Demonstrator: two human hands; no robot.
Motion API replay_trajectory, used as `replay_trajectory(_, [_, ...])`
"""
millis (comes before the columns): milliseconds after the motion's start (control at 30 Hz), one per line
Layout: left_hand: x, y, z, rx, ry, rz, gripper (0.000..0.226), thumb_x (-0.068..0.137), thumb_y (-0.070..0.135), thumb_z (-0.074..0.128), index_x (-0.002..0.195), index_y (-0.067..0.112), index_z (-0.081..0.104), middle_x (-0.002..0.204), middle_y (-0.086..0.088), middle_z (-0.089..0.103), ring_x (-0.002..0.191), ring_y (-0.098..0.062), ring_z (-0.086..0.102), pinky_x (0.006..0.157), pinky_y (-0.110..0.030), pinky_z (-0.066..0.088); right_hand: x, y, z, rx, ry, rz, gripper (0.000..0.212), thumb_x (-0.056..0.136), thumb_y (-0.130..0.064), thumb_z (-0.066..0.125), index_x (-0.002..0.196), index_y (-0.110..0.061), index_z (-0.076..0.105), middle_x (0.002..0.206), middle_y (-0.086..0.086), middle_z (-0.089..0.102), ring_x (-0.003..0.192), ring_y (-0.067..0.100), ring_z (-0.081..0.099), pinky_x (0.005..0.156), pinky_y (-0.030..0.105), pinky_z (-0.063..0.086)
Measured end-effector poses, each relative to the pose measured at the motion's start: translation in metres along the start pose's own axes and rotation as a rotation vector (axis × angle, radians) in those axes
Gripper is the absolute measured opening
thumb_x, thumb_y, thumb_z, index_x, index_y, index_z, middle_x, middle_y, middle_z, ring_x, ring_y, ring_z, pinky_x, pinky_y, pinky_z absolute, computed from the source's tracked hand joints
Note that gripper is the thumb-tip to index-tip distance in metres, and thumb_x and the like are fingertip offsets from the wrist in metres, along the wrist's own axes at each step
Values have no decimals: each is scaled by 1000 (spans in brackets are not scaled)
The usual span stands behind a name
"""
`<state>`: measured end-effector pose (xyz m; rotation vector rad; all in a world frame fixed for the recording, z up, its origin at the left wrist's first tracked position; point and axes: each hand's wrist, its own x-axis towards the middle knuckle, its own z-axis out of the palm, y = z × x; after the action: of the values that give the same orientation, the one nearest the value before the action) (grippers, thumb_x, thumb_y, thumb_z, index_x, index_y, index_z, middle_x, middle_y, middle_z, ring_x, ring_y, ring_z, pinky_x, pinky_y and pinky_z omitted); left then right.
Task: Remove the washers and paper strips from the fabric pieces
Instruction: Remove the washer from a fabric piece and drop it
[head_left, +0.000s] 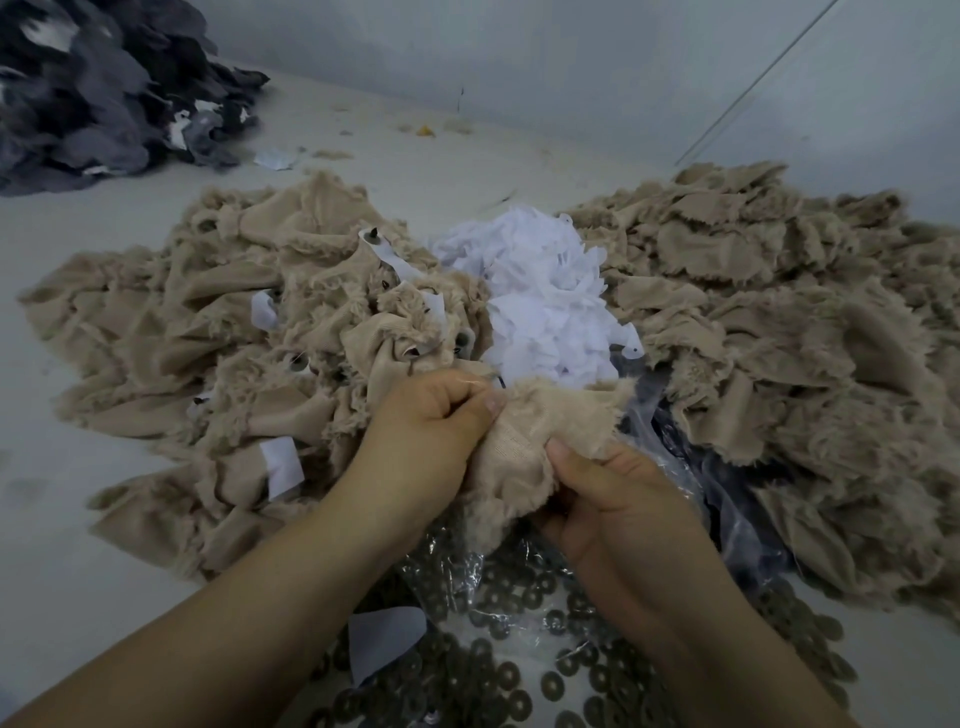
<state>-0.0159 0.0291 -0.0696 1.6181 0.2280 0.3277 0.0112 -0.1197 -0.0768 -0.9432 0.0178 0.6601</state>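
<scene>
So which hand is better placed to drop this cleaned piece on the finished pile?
Probably the right hand: it pinches the beige fabric piece on the side nearest the flat pile; the left hand is farther away.

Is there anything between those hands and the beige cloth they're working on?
Nothing visible. The left hand and the right hand both already grip the beige fabric piece directly, just above the washers.

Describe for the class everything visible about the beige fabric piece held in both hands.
The beige fabric piece is a small soft scrap with a fine ribbed weave and frayed, fuzzy edges. It is crumpled, held above the washers. The left hand pinches its left edge; the right hand grips its lower right edge.
</scene>
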Motion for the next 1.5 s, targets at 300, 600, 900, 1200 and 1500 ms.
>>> replay_trajectory(300, [-2,-8,5,-9,-79,22,32,97,12,57,67,1,55,52,-8,47,47,-17,41,45,-25,36,-3,-3,4,-7,11,18,43,77,-17,71,116,0,70,115,19,73,106,31,72,85,39,61])
replay_trajectory(600, [-5,-5,8,-82,-100,74,39,97,18,55,76,-13,47,63,-15,44,61,-25,38,60,-39,36,-2,-4,3,103,0,155,41,84,-13,64,123,-2,68,120,19,71,113,32,68,100,47,50])
replay_trajectory(900, [-6,-8,5,-36,-108,138,41,94,15,59,59,-1,44,48,5,39,47,-8,35,47,-20,33,-4,1,4,64,-43,55,39,89,-16,61,123,3,66,122,22,69,115,34,67,100,47,54])
replay_trajectory(1200, [-9,-8,15,-278,-71,83,48,87,24,57,71,-20,46,64,-40,38,63,-28,40,61,-41,35,-1,5,2,163,-54,98,32,87,-18,61,112,-3,74,122,18,70,113,29,69,96,42,56])
replay_trajectory(1500, [-11,-12,19,-203,-105,120,35,91,23,56,57,18,57,52,0,44,50,-14,37,48,-24,34,0,4,-1,168,-85,146,34,88,-22,58,111,-4,75,125,18,69,115,27,68,98,39,55])
